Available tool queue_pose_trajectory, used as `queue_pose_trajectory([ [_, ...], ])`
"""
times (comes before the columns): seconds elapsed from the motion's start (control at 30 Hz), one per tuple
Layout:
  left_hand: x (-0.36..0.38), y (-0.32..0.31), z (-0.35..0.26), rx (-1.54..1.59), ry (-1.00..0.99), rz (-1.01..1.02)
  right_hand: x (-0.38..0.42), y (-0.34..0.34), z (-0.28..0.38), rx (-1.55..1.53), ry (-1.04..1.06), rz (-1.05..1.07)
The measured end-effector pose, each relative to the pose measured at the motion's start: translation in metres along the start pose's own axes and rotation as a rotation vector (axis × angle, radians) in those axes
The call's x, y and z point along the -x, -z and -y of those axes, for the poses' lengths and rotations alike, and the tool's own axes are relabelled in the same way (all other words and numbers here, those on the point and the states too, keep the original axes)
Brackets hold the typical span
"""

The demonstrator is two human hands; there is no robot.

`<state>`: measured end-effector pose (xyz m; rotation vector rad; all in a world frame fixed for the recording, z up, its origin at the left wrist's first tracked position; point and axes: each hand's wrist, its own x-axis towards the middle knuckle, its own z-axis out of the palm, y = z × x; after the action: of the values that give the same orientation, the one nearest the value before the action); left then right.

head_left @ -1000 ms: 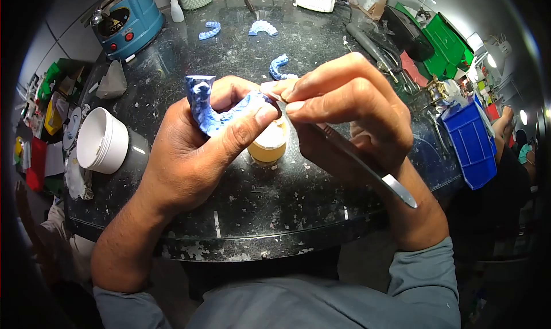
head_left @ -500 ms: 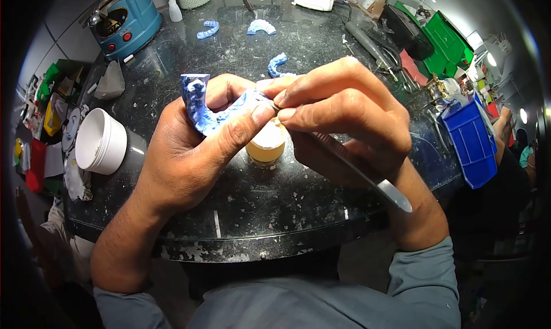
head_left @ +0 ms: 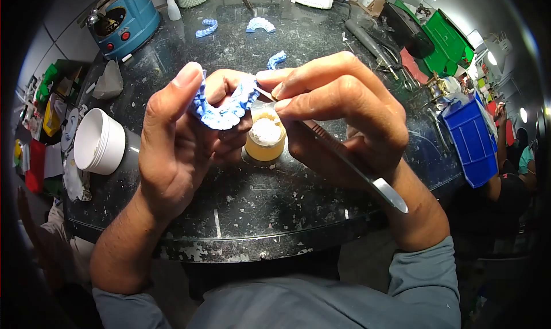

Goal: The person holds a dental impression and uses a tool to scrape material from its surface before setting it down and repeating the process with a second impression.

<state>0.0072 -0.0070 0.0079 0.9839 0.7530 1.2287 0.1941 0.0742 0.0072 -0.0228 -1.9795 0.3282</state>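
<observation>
Blue dental impression (head_left: 222,109), horseshoe-shaped and knobbly, pinched in the left hand (head_left: 175,142) above the speckled dark stone tabletop (head_left: 258,197). Beneath it, a small yellow jar (head_left: 265,139) of pale powder. Right hand (head_left: 344,116) grips a slim metal spatula (head_left: 344,157), tip touching the impression.

Bright overhead light falls evenly, leaving pale glare on the glossy black speckled stone tabletop (head_left: 252,197). Fisheye distortion bends the edges, and the corners sink into dark vignette. The centre is sharp; the far right background is slightly soft.
</observation>
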Motion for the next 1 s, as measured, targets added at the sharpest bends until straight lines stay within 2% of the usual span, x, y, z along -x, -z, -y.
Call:
queue_pose_trajectory([
  [0.07,0.002,0.002,0.004,-0.061,-0.107,-0.057,-0.002,0.005,0.002,0.022,0.007,0.110],
  [0.1,0.002,0.001,0.003,-0.060,-0.107,-0.057,-0.002,0.005,0.002,0.022,0.007,0.110],
  [0.17,0.002,0.000,0.001,-0.297,-0.095,-0.083,0.000,0.005,0.002,0.041,-0.024,0.114],
  [0.3,0.003,-0.003,0.000,-0.400,-0.103,-0.089,0.000,0.004,0.004,0.059,-0.044,0.117],
  [0.63,0.003,-0.008,0.000,-0.423,-0.110,-0.114,-0.002,0.006,0.008,0.040,-0.074,0.158],
  [0.7,0.001,-0.008,0.000,-0.378,-0.097,-0.122,-0.003,0.006,0.005,0.039,-0.057,0.189],
  [0.73,0.001,-0.007,-0.001,-0.377,-0.097,-0.121,-0.002,0.005,0.004,-0.013,-0.045,0.137],
  [0.8,0.000,-0.005,-0.006,-0.045,-0.018,-0.064,0.002,-0.005,-0.005,-0.073,-0.022,-0.044],
  [0.83,-0.002,-0.002,-0.005,-0.045,-0.019,-0.064,0.001,-0.003,-0.003,-0.042,-0.040,-0.072],
  [0.9,-0.005,0.003,-0.004,0.213,0.024,0.107,0.001,-0.001,-0.005,-0.007,-0.001,-0.091],
  [1.0,-0.003,0.000,-0.005,0.277,0.047,0.023,0.002,-0.002,-0.006,-0.028,-0.003,-0.091],
])
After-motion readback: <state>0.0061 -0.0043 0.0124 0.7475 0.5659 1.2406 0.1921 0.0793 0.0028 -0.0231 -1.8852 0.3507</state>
